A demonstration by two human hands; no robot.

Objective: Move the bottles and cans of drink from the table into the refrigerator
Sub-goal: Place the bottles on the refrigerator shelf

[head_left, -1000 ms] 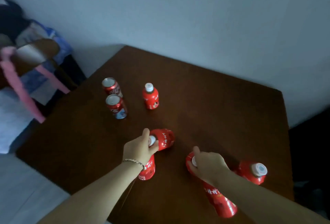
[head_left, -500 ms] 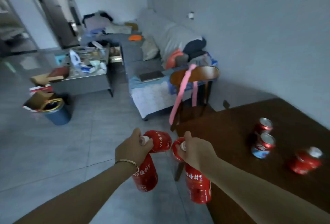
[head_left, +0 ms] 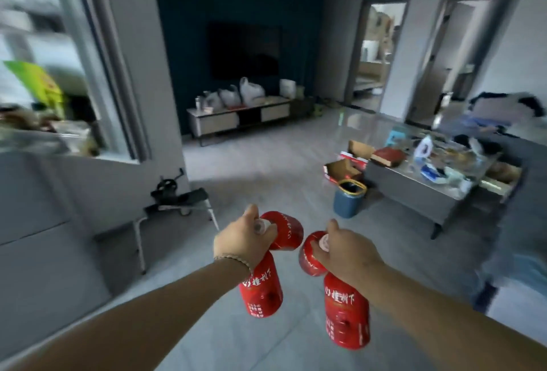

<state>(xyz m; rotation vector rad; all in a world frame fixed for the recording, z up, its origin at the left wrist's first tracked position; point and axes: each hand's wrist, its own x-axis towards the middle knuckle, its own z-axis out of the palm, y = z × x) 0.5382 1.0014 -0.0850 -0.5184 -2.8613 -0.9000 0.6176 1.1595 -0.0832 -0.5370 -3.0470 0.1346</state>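
Over the glossy grey floor (head_left: 266,163), the left hand (head_left: 242,242) is curled round the necks of two red bottles (head_left: 262,287), one hanging, one tipped sideways; the right hand (head_left: 346,252) grips two more bottles (head_left: 346,317) likewise, smooth, rounded, white-lettered.

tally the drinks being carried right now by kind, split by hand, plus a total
red bottles in the left hand: 2
red bottles in the right hand: 2
total: 4 bottles
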